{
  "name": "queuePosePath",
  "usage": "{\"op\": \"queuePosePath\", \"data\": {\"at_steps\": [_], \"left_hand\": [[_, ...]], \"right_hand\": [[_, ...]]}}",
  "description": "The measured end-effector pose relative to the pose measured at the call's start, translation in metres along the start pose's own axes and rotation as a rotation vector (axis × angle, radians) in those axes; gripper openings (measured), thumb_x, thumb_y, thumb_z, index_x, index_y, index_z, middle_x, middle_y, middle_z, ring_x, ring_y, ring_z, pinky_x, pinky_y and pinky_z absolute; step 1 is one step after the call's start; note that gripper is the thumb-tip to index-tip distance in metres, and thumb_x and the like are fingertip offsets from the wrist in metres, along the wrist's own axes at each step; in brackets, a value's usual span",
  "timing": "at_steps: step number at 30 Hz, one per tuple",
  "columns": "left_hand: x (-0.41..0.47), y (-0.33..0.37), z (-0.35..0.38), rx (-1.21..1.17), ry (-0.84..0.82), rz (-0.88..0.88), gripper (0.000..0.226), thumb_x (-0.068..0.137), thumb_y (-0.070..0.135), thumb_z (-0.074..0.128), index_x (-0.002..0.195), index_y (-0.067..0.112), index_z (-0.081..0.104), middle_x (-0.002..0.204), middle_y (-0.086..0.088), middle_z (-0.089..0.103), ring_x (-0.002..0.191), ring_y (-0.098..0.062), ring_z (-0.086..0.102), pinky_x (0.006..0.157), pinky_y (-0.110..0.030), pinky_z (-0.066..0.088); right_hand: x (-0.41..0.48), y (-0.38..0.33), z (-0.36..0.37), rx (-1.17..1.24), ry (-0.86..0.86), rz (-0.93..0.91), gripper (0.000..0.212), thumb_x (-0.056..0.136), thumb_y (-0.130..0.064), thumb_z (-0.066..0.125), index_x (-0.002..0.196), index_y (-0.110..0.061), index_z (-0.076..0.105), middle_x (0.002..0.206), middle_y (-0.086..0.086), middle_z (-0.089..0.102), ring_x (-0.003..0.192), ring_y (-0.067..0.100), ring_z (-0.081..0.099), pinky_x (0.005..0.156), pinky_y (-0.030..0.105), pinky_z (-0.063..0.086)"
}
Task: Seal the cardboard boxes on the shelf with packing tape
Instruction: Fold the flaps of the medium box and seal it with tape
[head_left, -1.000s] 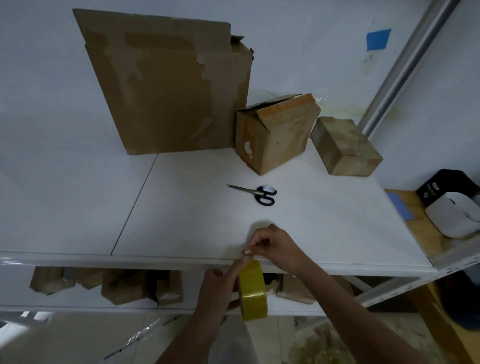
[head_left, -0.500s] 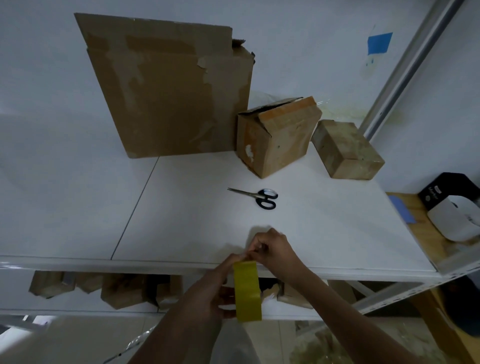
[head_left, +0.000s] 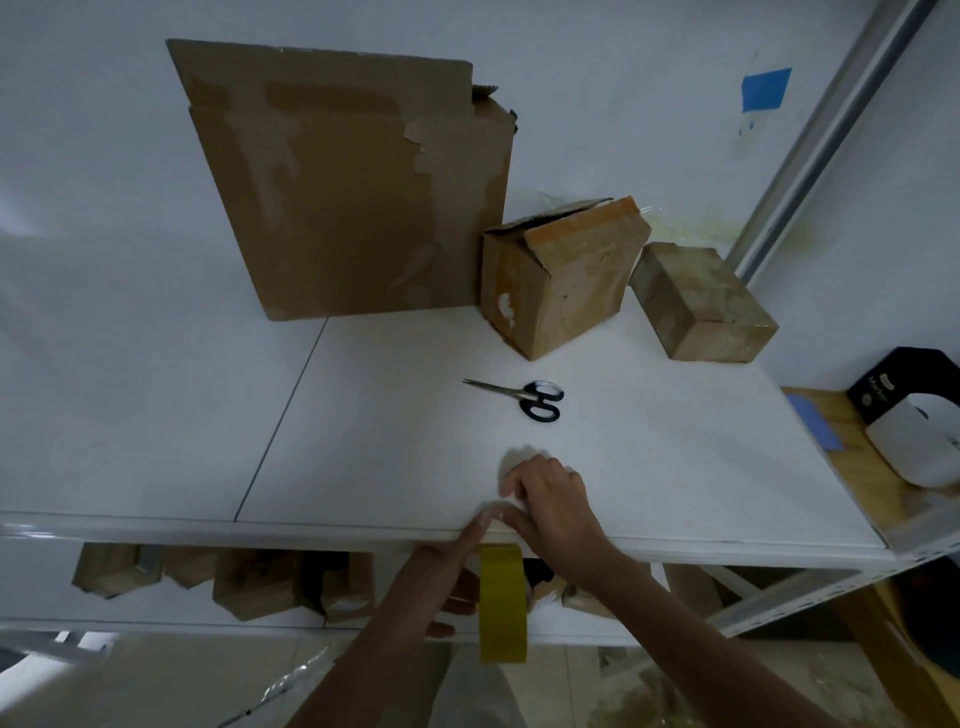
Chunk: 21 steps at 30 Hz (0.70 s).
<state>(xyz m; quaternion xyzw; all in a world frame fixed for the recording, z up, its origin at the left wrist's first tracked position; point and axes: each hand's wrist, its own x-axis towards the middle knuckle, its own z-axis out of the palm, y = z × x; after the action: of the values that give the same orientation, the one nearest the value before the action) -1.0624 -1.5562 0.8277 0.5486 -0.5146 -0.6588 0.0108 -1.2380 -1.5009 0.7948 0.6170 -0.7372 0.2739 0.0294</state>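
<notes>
A yellow roll of packing tape (head_left: 503, 605) hangs on edge just below the front lip of the white shelf (head_left: 363, 467). My left hand (head_left: 441, 577) holds the roll from its left side, forefinger raised to the shelf edge. My right hand (head_left: 550, 506) rests on the shelf edge above the roll and pinches at the tape's end with thumb and fingers. Three cardboard boxes stand at the back: a large flat one (head_left: 353, 182) against the wall, a medium one (head_left: 561, 275) with its flaps ajar, and a small closed one (head_left: 701, 301).
Black-handled scissors (head_left: 524, 397) lie mid-shelf, between my hands and the medium box. More cardboard boxes (head_left: 228, 582) sit on the lower shelf. A metal upright (head_left: 810, 140) rises at the right, beside a wooden surface holding a black and white item (head_left: 914, 431).
The tape roll has dropped a little lower below the shelf edge, and my right hand has spread onto the shelf lip above it. The view has tilted down slightly.
</notes>
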Motion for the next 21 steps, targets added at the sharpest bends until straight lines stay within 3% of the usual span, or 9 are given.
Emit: {"op": "queuePosePath", "data": {"at_steps": [5, 9, 12, 14, 18, 21], "left_hand": [[0.002, 0.0, 0.004, -0.006, 0.008, -0.002, 0.082, 0.059, 0.089, 0.052, 0.083, 0.013, 0.073, 0.065, 0.004, 0.074, 0.078, -0.018, 0.071, 0.091, -0.045, 0.054], [-0.002, 0.002, 0.004, 0.133, 0.008, -0.001, 0.085, 0.06, 0.093, 0.045, 0.083, 0.015, 0.071, 0.069, 0.002, 0.075, 0.077, -0.018, 0.072, 0.088, -0.042, 0.055], [-0.01, 0.013, -0.011, 0.418, -0.013, -0.057, 0.092, 0.066, 0.097, 0.035, 0.091, 0.015, 0.07, 0.081, -0.004, 0.076, 0.076, -0.018, 0.073, 0.072, -0.031, 0.056], [-0.012, 0.026, -0.031, 0.561, -0.088, -0.128, 0.099, 0.07, 0.095, 0.036, 0.095, 0.008, 0.073, 0.082, -0.008, 0.077, 0.077, -0.02, 0.075, 0.069, -0.03, 0.057], [-0.015, 0.046, -0.074, 0.473, -0.107, -0.039, 0.089, 0.086, 0.077, 0.044, 0.095, -0.007, 0.073, 0.079, -0.016, 0.076, 0.071, -0.024, 0.074, 0.057, -0.026, 0.056], [-0.013, 0.063, -0.087, 0.411, 0.01, 0.108, 0.067, 0.094, 0.063, 0.048, 0.094, 0.001, 0.071, 0.077, -0.01, 0.076, 0.07, -0.022, 0.075, 0.069, -0.031, 0.059]], "right_hand": [[0.001, -0.006, 0.008, -0.225, 0.052, -0.011, 0.035, 0.1, -0.048, 0.035, 0.093, -0.026, 0.06, 0.09, -0.007, 0.056, 0.081, 0.013, 0.048, 0.07, 0.028, 0.029], [0.004, -0.009, 0.013, -0.282, 0.091, -0.045, 0.008, 0.089, -0.021, 0.056, 0.093, -0.025, 0.061, 0.088, -0.004, 0.054, 0.076, 0.018, 0.052, 0.067, 0.031, 0.033], [0.004, -0.007, 0.004, -0.215, 0.003, -0.176, 0.034, 0.082, -0.003, 0.048, 0.11, -0.019, 0.06, 0.099, 0.002, 0.055, 0.087, 0.019, 0.052, 0.07, 0.034, 0.04], [0.004, -0.001, -0.003, -0.181, -0.094, -0.255, 0.055, 0.07, 0.006, 0.046, 0.12, -0.016, 0.056, 0.109, 0.005, 0.053, 0.097, 0.021, 0.051, 0.076, 0.036, 0.043], [0.011, 0.015, -0.016, -0.001, -0.136, -0.283, 0.051, 0.081, 0.004, 0.049, 0.127, -0.016, 0.052, 0.123, 0.004, 0.052, 0.109, 0.02, 0.052, 0.086, 0.039, 0.047], [0.029, 0.03, -0.024, -0.002, -0.059, -0.159, 0.051, 0.084, -0.009, 0.055, 0.133, -0.021, 0.049, 0.133, -0.001, 0.051, 0.117, 0.018, 0.05, 0.087, 0.043, 0.048]]}}
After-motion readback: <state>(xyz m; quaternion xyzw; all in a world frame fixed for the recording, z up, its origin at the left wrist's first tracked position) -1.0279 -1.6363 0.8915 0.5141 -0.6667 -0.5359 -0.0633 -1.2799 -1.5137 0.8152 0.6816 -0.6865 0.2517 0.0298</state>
